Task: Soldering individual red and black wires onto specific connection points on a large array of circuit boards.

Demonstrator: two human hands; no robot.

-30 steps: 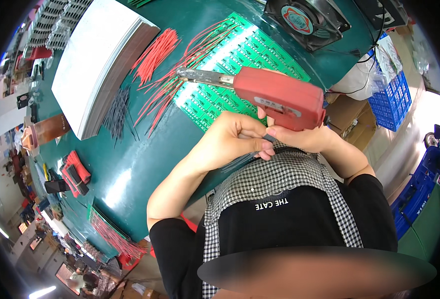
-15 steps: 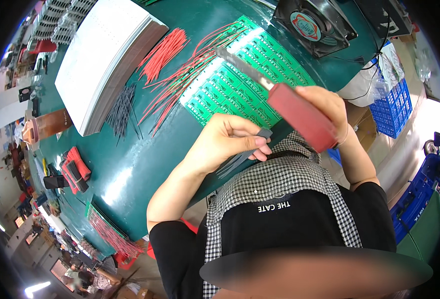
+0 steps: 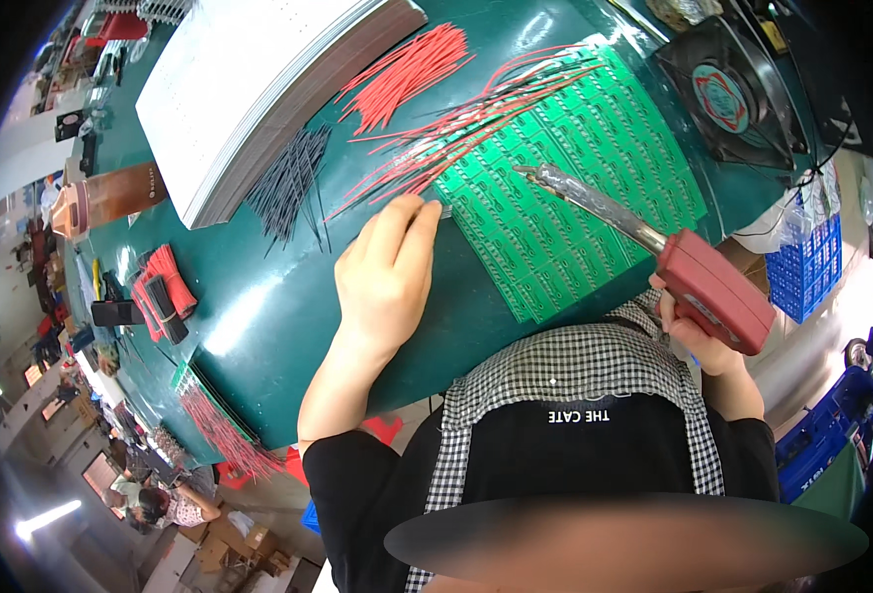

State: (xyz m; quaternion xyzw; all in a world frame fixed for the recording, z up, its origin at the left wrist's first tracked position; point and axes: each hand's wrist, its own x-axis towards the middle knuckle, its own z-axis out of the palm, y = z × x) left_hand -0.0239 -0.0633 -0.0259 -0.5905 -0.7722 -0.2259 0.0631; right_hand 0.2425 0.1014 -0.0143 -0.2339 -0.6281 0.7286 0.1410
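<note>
holds red soldering gun [image 3: 718, 296] in the right hand [image 3: 701, 346], with fingers closed round its body from below and metal tip [image 3: 527, 173] over green circuit boards [image 3: 575, 198]. has left hand [image 3: 382, 282] well apart, bent just beside the boards' left edge, near red wires [image 3: 516, 102] on the green table [image 3: 278, 296]. cannot make out anything pinched in the left fingertips. judge gun moderately heavy, stiff, likely hot at the tip: take hold only by plastic body. judge boards light, stiff and breakable: lift by edges. judge wires light, limp and slippery: pinch near ends.
</note>
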